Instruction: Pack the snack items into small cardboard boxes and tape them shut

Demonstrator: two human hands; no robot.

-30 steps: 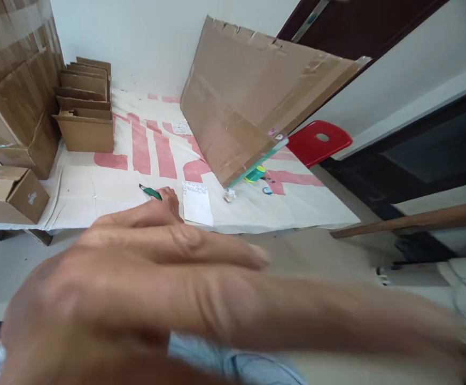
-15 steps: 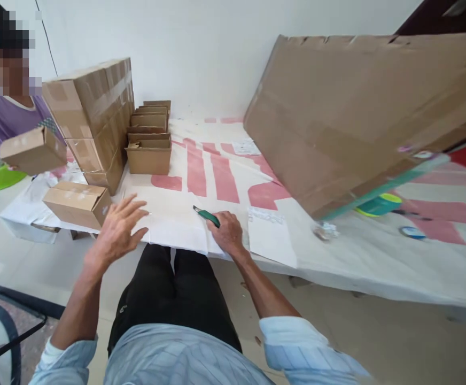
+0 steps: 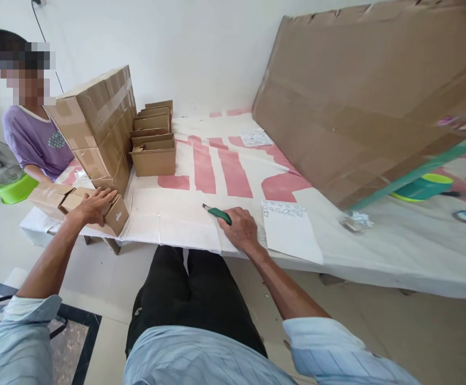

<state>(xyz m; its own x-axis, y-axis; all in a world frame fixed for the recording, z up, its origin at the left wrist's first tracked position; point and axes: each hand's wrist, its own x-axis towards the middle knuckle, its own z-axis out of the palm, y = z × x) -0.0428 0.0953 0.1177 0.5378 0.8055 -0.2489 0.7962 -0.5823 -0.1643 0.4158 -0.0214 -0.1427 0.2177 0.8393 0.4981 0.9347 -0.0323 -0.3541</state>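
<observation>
Gripping: right hand [image 3: 241, 229] is closing loosely over the rear of a green utility knife [image 3: 217, 213], which is lying flat at the near edge of the table [image 3: 397, 256], its tip pointing away to the left. Left hand [image 3: 94, 205] is resting palm down, fingers spread, on top of a small cardboard box [image 3: 113, 216] at the table's left corner; a second small box [image 3: 46, 195] is sitting just beside it.

Surroundings: a white paper sheet [image 3: 291, 231] is lying just right of the knife hand. A tall taped carton stack [image 3: 96, 125] is standing behind the small boxes, with a row of open cartons [image 3: 154, 140] beside it. A large cardboard sheet [image 3: 369, 96] is leaning over the right side. Another person [image 3: 36, 139] is sitting beyond the stack.
</observation>
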